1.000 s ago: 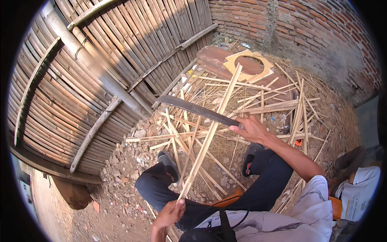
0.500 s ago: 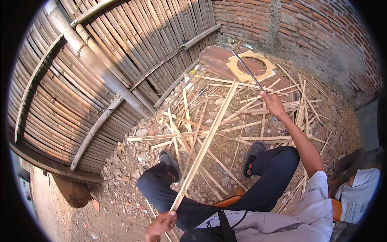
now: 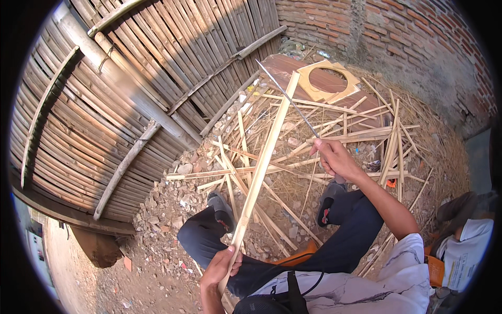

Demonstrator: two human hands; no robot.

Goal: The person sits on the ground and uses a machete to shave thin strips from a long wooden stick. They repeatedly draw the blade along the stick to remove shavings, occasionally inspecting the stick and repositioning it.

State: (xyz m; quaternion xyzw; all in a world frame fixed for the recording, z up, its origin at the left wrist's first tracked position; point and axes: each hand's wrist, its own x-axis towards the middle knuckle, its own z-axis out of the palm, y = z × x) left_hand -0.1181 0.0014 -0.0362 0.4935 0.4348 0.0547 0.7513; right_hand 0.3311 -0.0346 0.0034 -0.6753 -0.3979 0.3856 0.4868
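A slatted fence (image 3: pixel 157 68) and a brick wall (image 3: pixel 418 63) enclose stony ground (image 3: pixel 151 272), where a person's legs (image 3: pixel 353 225) are bent and spread amid loose strips (image 3: pixel 209 174). One long pale strip (image 3: pixel 264 162) slants up and away between the legs. A thin blade (image 3: pixel 302 116) crosses it near the top in view; whether they touch cannot be told. The left hand (image 3: pixel 224 264) has its fingers wrapped round the strip near its lower end; the right hand (image 3: pixel 337 158) has its fingers closed round the blade's near end. Good handling would seem to call for a firm left grip, well clear of the edge, and a steady blade angled away from the legs. Since half a second ago, the blade has swung left across the strip, the right hand has dropped, and the left hand and strip have moved forward
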